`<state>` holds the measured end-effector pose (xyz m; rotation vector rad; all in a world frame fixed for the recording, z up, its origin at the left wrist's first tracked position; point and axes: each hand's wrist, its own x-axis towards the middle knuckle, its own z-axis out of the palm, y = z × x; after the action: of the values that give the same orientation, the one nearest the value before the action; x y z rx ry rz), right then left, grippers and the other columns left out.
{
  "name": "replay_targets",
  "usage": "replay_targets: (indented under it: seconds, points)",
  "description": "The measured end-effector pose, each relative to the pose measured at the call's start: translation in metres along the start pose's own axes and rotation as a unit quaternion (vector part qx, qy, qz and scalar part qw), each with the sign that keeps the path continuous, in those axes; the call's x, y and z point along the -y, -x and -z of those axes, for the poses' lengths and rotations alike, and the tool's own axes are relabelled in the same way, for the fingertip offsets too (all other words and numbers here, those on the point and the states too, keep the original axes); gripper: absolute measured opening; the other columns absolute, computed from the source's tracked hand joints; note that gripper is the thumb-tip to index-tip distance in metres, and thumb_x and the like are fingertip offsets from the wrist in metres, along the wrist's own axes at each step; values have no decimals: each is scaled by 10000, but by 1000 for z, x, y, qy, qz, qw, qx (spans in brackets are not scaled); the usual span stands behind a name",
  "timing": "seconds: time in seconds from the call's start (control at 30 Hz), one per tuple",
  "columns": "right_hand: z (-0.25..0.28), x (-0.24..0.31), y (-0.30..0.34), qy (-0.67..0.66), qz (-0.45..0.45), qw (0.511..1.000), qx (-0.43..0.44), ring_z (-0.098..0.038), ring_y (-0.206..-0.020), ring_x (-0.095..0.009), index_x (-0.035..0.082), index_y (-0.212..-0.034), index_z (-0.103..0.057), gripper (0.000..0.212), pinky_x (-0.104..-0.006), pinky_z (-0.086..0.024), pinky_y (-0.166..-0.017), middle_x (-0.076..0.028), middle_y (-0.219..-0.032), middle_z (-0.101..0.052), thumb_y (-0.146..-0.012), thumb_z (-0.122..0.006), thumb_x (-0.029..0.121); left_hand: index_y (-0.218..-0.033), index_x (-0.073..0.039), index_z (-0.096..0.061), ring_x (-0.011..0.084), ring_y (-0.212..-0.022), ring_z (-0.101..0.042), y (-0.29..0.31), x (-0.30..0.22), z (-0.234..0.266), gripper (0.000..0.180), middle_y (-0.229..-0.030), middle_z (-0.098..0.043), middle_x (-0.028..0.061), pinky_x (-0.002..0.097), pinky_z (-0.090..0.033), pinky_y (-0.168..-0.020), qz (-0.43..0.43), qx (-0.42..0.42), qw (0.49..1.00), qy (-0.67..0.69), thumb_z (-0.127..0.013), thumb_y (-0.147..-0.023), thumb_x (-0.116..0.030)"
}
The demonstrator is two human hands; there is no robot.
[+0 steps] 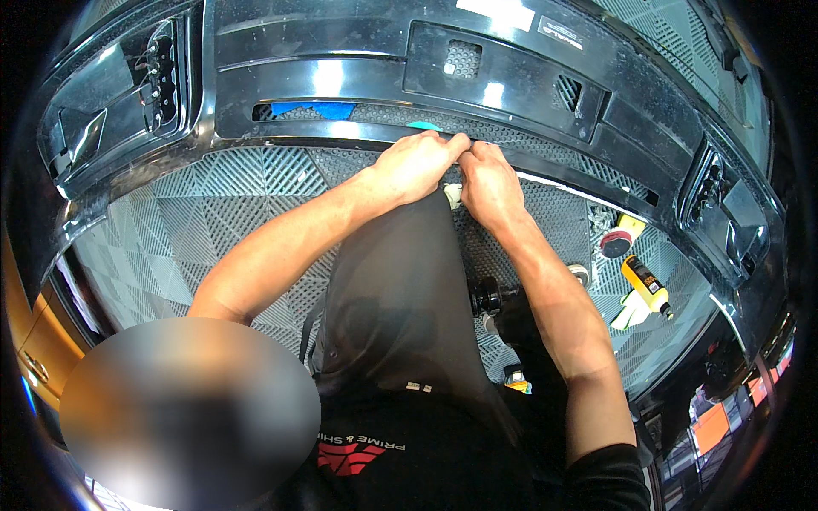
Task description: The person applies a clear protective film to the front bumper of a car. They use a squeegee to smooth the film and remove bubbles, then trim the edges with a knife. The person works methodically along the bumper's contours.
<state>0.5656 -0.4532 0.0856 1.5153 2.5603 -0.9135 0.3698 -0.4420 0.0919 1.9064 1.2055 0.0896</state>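
A large glossy black car bumper (332, 77) stretches across the view in front of me. At its lower middle edge my left hand (417, 166) and my right hand (494, 183) meet, knuckles nearly touching. Both have curled, closed fingers pressed at the narrow lower strip (324, 131) of the bumper. Whatever lies between the fingertips is hidden. A thin whitish line (588, 194) follows the edge rightward from my right hand. Just below the hands shows a small pale crumpled thing (452, 195). Through the slot above, a blue cloth (332, 110) and a teal round thing (423, 125) are visible.
On the grey grated floor tiles (247, 192) at right lie a yellow bottle (648, 285), a pale yellow cloth (630, 312) and a dark red round pad (615, 244). A black cylindrical object (486, 295) is by my right forearm. An orange-brown cabinet (43, 345) stands far left.
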Motion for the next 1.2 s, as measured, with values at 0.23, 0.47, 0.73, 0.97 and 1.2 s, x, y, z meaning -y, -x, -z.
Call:
replay_targets:
  seconds: [0.23, 0.47, 0.73, 0.97, 1.2]
  points:
    - [1, -1, -5, -6, 2, 1000, 2, -646, -1089, -379, 2, -1074, -735, 297, -480, -564, -982, -174, -1079, -665, -791, -668, -57, -1193, -17, -524, 515, -959, -704, -5, 6, -2, 353, -967, -713, 288, 579, -561, -795, -14, -15, 1000, 6, -654, -868, 30]
    - [1, -5, -5, -19, 5, 1000, 9, -642, -1077, -381, 2, -1072, -731, 285, -486, -558, -972, -178, -1082, -665, -798, -675, -50, -1153, -3, -516, 501, -1024, -719, -9, 8, -6, 367, -973, -723, 288, 581, -573, -845, -10, -19, 1000, 22, -669, -825, 55]
    - [2, -15, 14, -29, -16, 998, -45, -639, -1144, -367, 23, -1299, -721, 398, -476, -571, -989, -146, -1152, -673, -912, -628, 14, -1243, -10, -551, 495, -1083, -690, 1, 5, -16, 408, -1091, -710, 262, 567, -558, -909, -38, -90, 994, 43, -628, -851, 70]
    - [6, -9, 16, 9, -34, 999, 15, -634, -1125, -368, -6, -1203, -721, 366, -479, -586, -961, -151, -1140, -660, -843, -659, -36, -1236, -38, -535, 475, -1026, -725, -6, -23, -12, 306, -995, -722, 268, 563, -594, -876, 5, -17, 1000, -19, -611, -940, -50]
    - [4, -20, 12, 5, 8, 1000, -9, -649, -1096, -372, -19, -1087, -732, 290, -486, -584, -959, -165, -1106, -663, -801, -688, -44, -1155, -6, -503, 469, -995, -727, -13, -24, -16, 268, -973, -723, 270, 537, -603, -847, -26, -54, 997, -51, -628, -920, -40]
